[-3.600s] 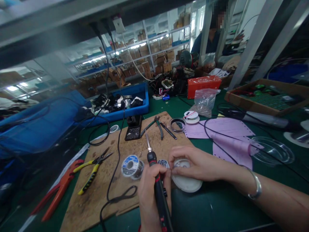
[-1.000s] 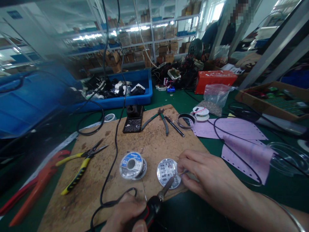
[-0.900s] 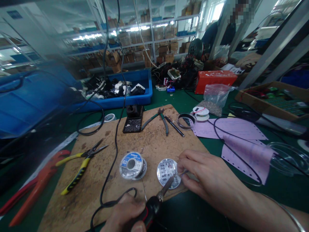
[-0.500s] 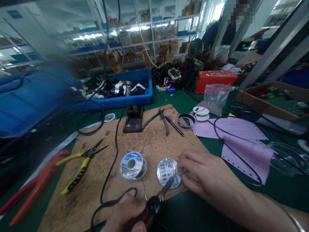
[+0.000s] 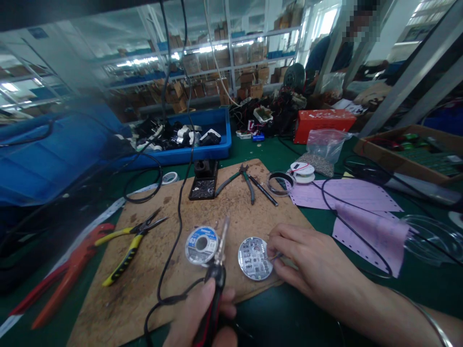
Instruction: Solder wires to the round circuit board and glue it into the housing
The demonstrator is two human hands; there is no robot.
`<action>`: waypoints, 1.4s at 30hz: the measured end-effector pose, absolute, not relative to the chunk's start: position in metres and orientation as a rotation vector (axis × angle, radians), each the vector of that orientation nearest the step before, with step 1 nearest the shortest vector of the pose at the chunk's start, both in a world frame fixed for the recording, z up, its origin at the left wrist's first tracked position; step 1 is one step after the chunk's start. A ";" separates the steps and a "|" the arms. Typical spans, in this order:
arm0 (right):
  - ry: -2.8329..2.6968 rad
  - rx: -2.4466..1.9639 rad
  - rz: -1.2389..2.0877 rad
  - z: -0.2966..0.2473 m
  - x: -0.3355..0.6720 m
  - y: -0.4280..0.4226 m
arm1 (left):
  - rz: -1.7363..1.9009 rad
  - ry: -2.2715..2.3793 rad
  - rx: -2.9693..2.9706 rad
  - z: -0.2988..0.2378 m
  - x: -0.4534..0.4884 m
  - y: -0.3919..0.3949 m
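My left hand [image 5: 197,318] grips a black and red soldering iron [image 5: 214,284]. Its tip points up and away over a solder spool [image 5: 201,245] on the scorched brown board [image 5: 173,260]. A round LED circuit board [image 5: 255,258] lies flat on that brown board, right of the spool. My right hand [image 5: 307,260] rests at the circuit board's right edge and pinches a thin metal piece against it. What lies under the right palm is hidden.
Yellow-handled pliers [image 5: 126,243] and an orange tool [image 5: 58,289] lie to the left. A black iron stand [image 5: 203,180], cutters [image 5: 238,180] and a tape ring [image 5: 278,182] sit at the board's far edge. Pink papers [image 5: 361,212], a blue bin [image 5: 188,140] and another person [image 5: 325,53] lie beyond.
The soldering iron's tip has lifted off the circuit board and swung left and up, over the solder spool. My right hand has stayed at the board's edge.
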State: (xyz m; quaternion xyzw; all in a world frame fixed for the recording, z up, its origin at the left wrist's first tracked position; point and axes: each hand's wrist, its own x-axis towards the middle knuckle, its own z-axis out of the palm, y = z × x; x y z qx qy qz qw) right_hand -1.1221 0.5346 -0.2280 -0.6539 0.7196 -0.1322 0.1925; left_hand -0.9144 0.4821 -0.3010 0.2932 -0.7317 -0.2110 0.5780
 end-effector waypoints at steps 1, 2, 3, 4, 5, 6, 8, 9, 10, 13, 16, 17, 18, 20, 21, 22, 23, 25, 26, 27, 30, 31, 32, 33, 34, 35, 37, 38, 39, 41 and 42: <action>2.020 -1.840 -0.371 -0.227 -1.122 0.535 | -0.485 -1.727 0.686 -0.297 -0.923 0.486; 2.021 -1.847 -0.369 -0.226 -1.121 0.535 | -0.480 -1.744 0.675 -0.294 -0.930 0.490; 2.026 -1.854 -0.362 -0.226 -1.121 0.535 | -0.482 -1.767 0.657 -0.292 -0.937 0.492; 2.031 -1.859 -0.353 -0.226 -1.121 0.535 | -0.499 -1.794 0.635 -0.292 -0.943 0.494; 2.039 -1.864 -0.346 -0.226 -1.121 0.535 | -0.529 -1.823 0.614 -0.293 -0.947 0.495; 2.044 -1.866 -0.337 -0.226 -1.121 0.535 | -0.567 -1.850 0.597 -0.294 -0.950 0.495; 2.045 -1.867 -0.326 -0.226 -1.120 0.535 | -0.610 -1.921 0.594 -0.297 -0.951 0.494; 2.043 -1.868 -0.329 -0.227 -1.121 0.535 | -0.606 -1.963 0.601 -0.298 -0.951 0.493; 2.039 -1.873 -0.335 -0.227 -1.121 0.535 | -0.592 -2.005 0.608 -0.297 -0.950 0.492; 2.013 -1.884 -0.381 -0.226 -1.122 0.536 | -0.578 -2.089 0.627 -0.294 -0.948 0.491; 1.951 -1.847 -0.483 -0.224 -1.127 0.539 | -0.640 -2.051 0.606 -0.291 -0.948 0.492; 1.918 -1.826 -0.525 -0.224 -1.130 0.540 | -0.658 -2.038 0.596 -0.291 -0.949 0.492; 1.884 -1.807 -0.568 -0.224 -1.133 0.541 | -0.669 -2.029 0.589 -0.291 -0.949 0.493; 1.827 -1.783 -0.636 -0.224 -1.138 0.542 | -0.680 -2.025 0.585 -0.292 -0.949 0.493; 1.811 -1.771 -0.661 -0.225 -1.140 0.542 | -0.678 -2.030 0.585 -0.292 -0.949 0.493; 1.807 -1.753 -0.676 -0.226 -1.142 0.542 | -0.674 -2.034 0.585 -0.293 -0.950 0.493; 1.809 -1.728 -0.679 -0.226 -1.144 0.541 | -0.670 -2.035 0.588 -0.293 -0.950 0.493; 1.816 -1.673 -0.670 -0.227 -1.146 0.539 | -0.669 -2.025 0.603 -0.292 -0.950 0.493; 1.818 -1.648 -0.662 -0.228 -1.147 0.538 | -0.673 -2.014 0.612 -0.291 -0.951 0.494; 1.818 -1.629 -0.656 -0.228 -1.148 0.537 | -0.679 -2.003 0.622 -0.291 -0.951 0.494; 1.796 -1.600 -0.666 -0.228 -1.151 0.534 | -0.673 -2.000 0.619 -0.289 -0.952 0.495; 1.783 -1.592 -0.676 -0.227 -1.152 0.533 | -0.665 -2.002 0.615 -0.288 -0.952 0.495; 1.763 -1.586 -0.687 -0.227 -1.153 0.532 | -0.658 -2.003 0.613 -0.288 -0.952 0.495; 1.743 -1.580 -0.702 -0.227 -1.154 0.532 | -0.655 -2.004 0.614 -0.288 -0.952 0.495; 1.725 -1.575 -0.715 -0.228 -1.154 0.532 | -0.658 -2.000 0.615 -0.288 -0.952 0.495; 1.711 -1.568 -0.725 -0.228 -1.155 0.531 | -0.666 -1.994 0.620 -0.289 -0.952 0.495; 1.686 -1.553 -0.733 -0.229 -1.157 0.531 | -0.678 -1.984 0.628 -0.290 -0.952 0.495; 1.674 -1.544 -0.734 -0.229 -1.158 0.531 | -0.678 -1.981 0.633 -0.290 -0.952 0.495; 1.658 -1.537 -0.735 -0.230 -1.159 0.531 | -0.680 -1.977 0.635 -0.291 -0.952 0.495; 1.625 -1.533 -0.744 -0.232 -1.160 0.531 | -0.688 -1.975 0.622 -0.291 -0.951 0.495; 1.614 -1.538 -0.748 -0.233 -1.161 0.530 | -0.692 -1.976 0.612 -0.290 -0.951 0.495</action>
